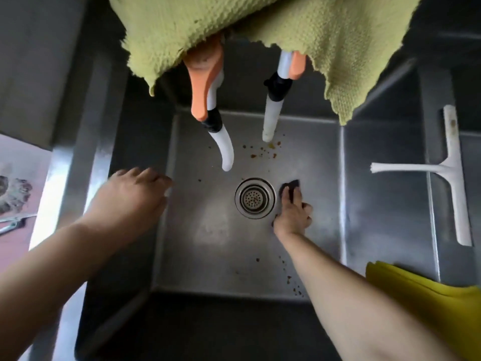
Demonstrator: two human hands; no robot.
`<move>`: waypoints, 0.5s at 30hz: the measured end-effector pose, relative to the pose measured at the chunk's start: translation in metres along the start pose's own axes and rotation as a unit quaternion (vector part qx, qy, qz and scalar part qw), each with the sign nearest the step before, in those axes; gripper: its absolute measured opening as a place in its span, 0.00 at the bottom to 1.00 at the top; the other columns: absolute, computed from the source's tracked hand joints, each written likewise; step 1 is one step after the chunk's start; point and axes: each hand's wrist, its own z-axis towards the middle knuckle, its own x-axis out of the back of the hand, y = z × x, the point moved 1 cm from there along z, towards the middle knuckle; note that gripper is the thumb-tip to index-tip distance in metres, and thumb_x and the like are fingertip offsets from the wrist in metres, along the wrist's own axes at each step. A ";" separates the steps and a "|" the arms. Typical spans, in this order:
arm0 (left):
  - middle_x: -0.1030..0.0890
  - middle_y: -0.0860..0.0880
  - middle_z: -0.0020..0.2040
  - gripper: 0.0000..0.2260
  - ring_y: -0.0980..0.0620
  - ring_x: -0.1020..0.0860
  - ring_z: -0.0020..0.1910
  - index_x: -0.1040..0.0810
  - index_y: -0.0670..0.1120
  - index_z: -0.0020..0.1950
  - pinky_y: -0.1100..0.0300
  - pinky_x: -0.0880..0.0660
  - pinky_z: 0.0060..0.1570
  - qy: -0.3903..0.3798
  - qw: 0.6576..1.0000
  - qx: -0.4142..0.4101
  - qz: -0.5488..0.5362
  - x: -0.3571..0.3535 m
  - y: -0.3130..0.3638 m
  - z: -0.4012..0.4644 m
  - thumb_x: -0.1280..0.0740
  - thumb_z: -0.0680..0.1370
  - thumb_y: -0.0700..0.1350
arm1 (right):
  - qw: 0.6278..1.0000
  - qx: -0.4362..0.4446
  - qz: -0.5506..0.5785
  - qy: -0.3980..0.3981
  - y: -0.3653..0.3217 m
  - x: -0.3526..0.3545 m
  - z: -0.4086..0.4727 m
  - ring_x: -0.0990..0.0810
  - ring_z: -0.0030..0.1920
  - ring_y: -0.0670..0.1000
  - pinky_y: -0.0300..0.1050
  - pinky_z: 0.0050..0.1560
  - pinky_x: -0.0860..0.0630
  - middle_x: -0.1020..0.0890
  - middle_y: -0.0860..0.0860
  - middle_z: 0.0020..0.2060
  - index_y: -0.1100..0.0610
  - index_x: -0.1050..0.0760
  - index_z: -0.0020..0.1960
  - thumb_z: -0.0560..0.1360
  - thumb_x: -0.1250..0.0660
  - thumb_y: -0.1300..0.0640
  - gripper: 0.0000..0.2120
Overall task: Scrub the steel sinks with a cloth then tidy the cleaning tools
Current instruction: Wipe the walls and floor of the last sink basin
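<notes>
We look straight down into the steel sink [208, 256]. Our right hand [292, 214] presses a dark cloth [292, 185] flat on the sink floor, just right of the drain strainer [255, 198]; its grip is curled over the cloth, one finger stretched along it. Our left hand [135, 194] rests on the sink's left wall near the rim, its grip loose and holding nothing. Brown specks [263, 149] dot the floor toward the back edge. Two white spouts [226, 152] with orange handles hang over the back, half covered by a green towel [260, 29]. A white squeegee [454, 175] lies on the right rim, and a yellow cloth [429, 298] sits at the near right corner.
</notes>
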 end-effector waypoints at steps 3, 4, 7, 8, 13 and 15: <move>0.18 0.41 0.40 0.14 0.39 0.19 0.38 0.17 0.42 0.44 0.49 0.23 0.37 0.012 0.996 -0.067 0.049 0.005 -0.024 0.009 0.41 0.71 0.47 | 0.994 0.100 -0.038 0.022 -0.025 -0.019 -0.010 0.40 0.59 0.55 0.47 0.56 0.38 0.49 0.46 0.76 0.45 0.49 0.75 0.69 0.40 0.70 0.41; 0.18 0.41 0.41 0.16 0.39 0.19 0.39 0.17 0.43 0.44 0.48 0.23 0.38 0.003 0.995 -0.078 0.059 0.005 -0.031 0.013 0.42 0.71 0.48 | 0.990 0.129 -0.045 0.024 -0.028 -0.018 -0.009 0.39 0.59 0.55 0.46 0.56 0.37 0.47 0.47 0.75 0.46 0.47 0.75 0.69 0.39 0.70 0.39; 0.17 0.43 0.43 0.12 0.40 0.19 0.42 0.18 0.44 0.46 0.48 0.23 0.44 -0.032 0.991 -0.089 0.091 -0.001 -0.046 0.021 0.38 0.69 0.45 | 0.971 0.231 0.004 0.057 -0.021 0.005 0.001 0.34 0.58 0.58 0.48 0.59 0.32 0.35 0.51 0.72 0.51 0.38 0.73 0.70 0.39 0.69 0.33; 0.17 0.43 0.43 0.12 0.41 0.19 0.43 0.18 0.44 0.46 0.48 0.23 0.45 -0.032 0.990 -0.097 0.093 -0.002 -0.048 0.023 0.37 0.68 0.44 | 0.969 0.227 0.040 0.090 -0.015 0.016 0.006 0.33 0.57 0.59 0.49 0.60 0.31 0.32 0.53 0.70 0.53 0.35 0.72 0.70 0.39 0.70 0.31; 0.17 0.46 0.40 0.11 0.43 0.19 0.41 0.18 0.46 0.43 0.52 0.26 0.42 -0.002 0.990 -0.126 0.068 -0.004 -0.043 0.029 0.39 0.69 0.46 | 0.993 0.020 0.039 0.114 0.023 0.054 0.053 0.40 0.69 0.61 0.50 0.69 0.41 0.43 0.56 0.75 0.54 0.47 0.76 0.78 0.39 0.57 0.30; 0.17 0.47 0.39 0.15 0.43 0.19 0.41 0.18 0.47 0.41 0.51 0.26 0.43 -0.003 0.991 -0.129 0.047 -0.002 -0.038 0.030 0.44 0.72 0.49 | 0.998 -0.027 0.012 0.055 0.021 0.054 0.068 0.45 0.73 0.60 0.50 0.71 0.46 0.51 0.55 0.77 0.55 0.55 0.77 0.79 0.42 0.53 0.32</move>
